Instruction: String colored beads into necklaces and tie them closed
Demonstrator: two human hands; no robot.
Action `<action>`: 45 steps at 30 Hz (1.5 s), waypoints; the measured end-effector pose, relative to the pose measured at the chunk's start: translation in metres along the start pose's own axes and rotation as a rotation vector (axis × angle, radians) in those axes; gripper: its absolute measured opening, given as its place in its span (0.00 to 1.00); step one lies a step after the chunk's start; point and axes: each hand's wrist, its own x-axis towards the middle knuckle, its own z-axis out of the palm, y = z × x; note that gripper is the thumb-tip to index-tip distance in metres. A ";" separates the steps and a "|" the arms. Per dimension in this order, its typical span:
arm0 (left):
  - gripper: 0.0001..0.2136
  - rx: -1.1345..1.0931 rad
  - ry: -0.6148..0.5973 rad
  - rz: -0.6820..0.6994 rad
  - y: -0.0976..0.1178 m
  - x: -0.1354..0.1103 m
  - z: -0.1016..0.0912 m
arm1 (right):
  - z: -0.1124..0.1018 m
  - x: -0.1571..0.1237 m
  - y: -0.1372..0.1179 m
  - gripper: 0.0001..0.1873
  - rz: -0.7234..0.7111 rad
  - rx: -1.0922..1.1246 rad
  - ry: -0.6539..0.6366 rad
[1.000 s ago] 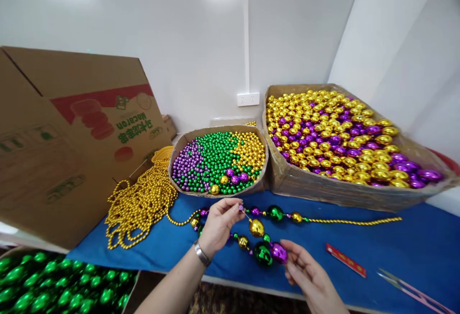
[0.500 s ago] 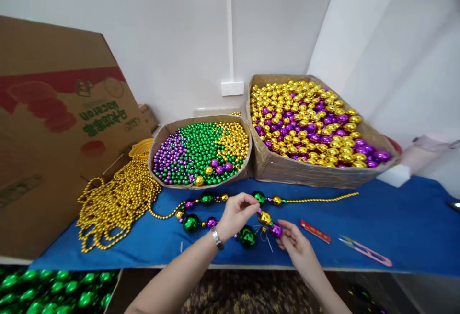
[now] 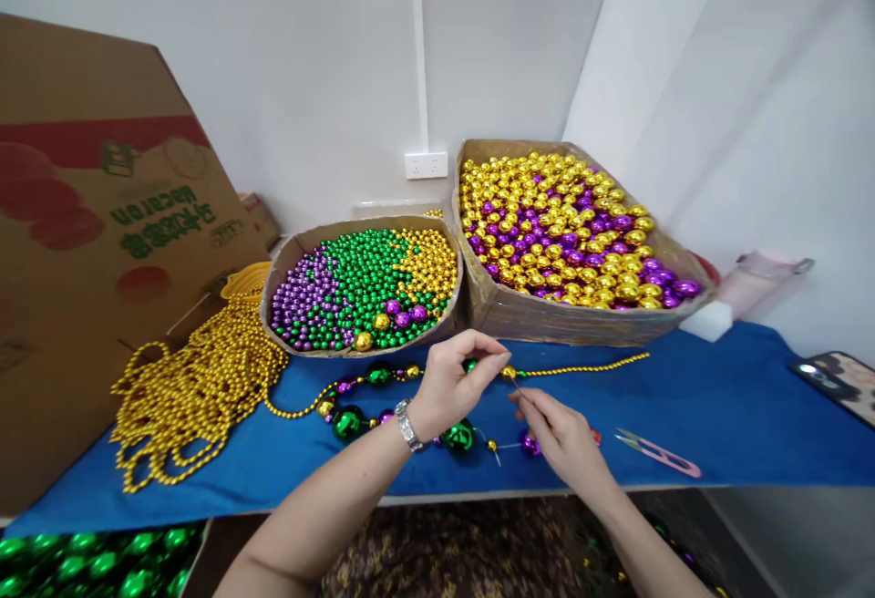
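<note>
A strand of green, purple and gold beads (image 3: 362,397) lies on the blue cloth (image 3: 717,407) in front of me. My left hand (image 3: 447,386), with a watch on the wrist, is closed in a pinch on the strand near a gold bead (image 3: 509,372). My right hand (image 3: 557,434) is closed too, fingertips pinching a thin needle or thread just below that bead. A large green bead (image 3: 458,436) and a purple bead (image 3: 526,443) of the strand lie between my wrists.
Behind the strand stand a cardboard tray of small mixed beads (image 3: 362,283) and a larger box of gold and purple balls (image 3: 567,233). A heap of gold bead chains (image 3: 198,388) lies left. Thread snips (image 3: 660,452) and a phone (image 3: 838,379) lie right. Green balls (image 3: 88,561) sit below left.
The view swung right and down. My right hand rose from the purple bead to meet my left hand at the gold bead, and the strand's lower loop dropped flat on the cloth.
</note>
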 end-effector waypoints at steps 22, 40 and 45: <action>0.15 1.020 -0.616 0.257 -0.122 -0.085 0.035 | -0.076 0.011 -0.001 0.14 0.183 0.617 0.574; 0.16 1.284 -0.459 0.066 -0.143 -0.094 -0.110 | -0.038 0.007 0.053 0.24 0.263 0.638 0.600; 0.25 1.225 -0.436 0.140 -0.122 -0.097 -0.125 | -0.038 0.001 0.051 0.23 0.239 0.564 0.565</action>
